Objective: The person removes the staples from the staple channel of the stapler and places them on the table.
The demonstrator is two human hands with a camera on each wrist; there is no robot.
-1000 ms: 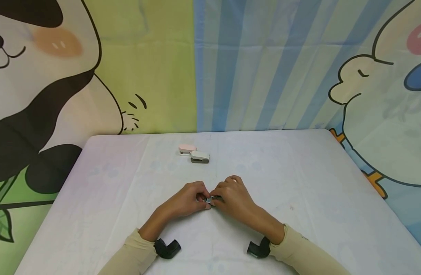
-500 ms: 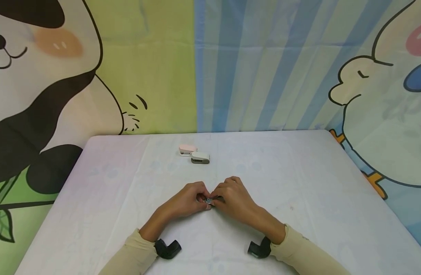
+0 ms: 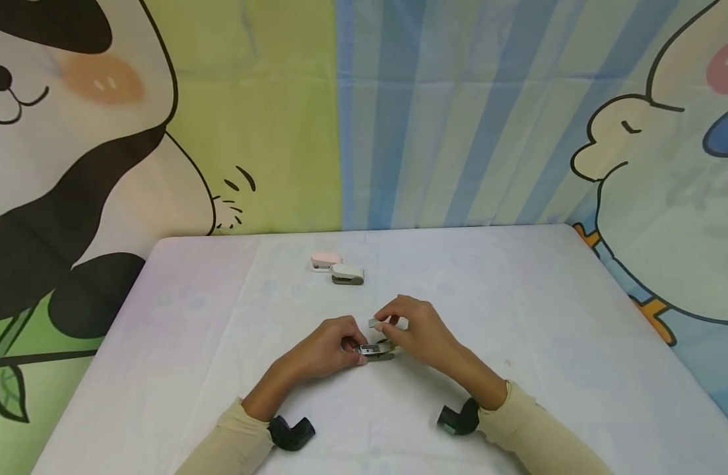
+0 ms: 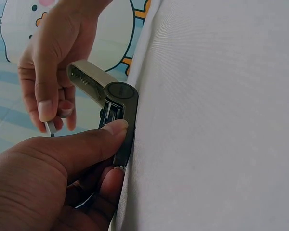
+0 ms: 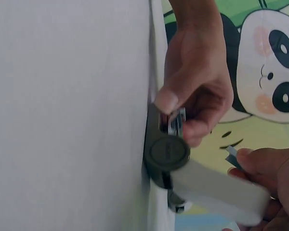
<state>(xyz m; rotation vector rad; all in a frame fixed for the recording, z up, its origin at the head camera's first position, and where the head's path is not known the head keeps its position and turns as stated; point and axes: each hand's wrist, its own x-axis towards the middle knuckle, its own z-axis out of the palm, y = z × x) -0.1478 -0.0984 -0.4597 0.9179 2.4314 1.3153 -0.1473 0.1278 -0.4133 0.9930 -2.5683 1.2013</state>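
Note:
My left hand (image 3: 325, 344) grips the front end of a small stapler (image 3: 375, 351), thumb on top and fingers beneath. In the left wrist view the stapler's beige cover (image 4: 90, 79) is swung far back from the dark base, baring the metal staple channel (image 4: 112, 111). Beside it, slightly raised, my right hand (image 3: 420, 326) pinches a short grey strip of staples (image 3: 373, 323) between thumb and forefinger. That strip stands apart from the stapler, and its channel-like shape shows in the right wrist view.
Beyond the hands, a pink stapler (image 3: 326, 260) and a white stapler with a grey base (image 3: 348, 274) lie side by side on the white-covered table (image 3: 506, 284). A cartoon-printed curtain (image 3: 423, 119) hangs behind the table's far edge.
My right hand has moved off the stapler, up and to the right, with the strip of staples now visible in its fingers. More of the open stapler shows. My left hand has stayed put.

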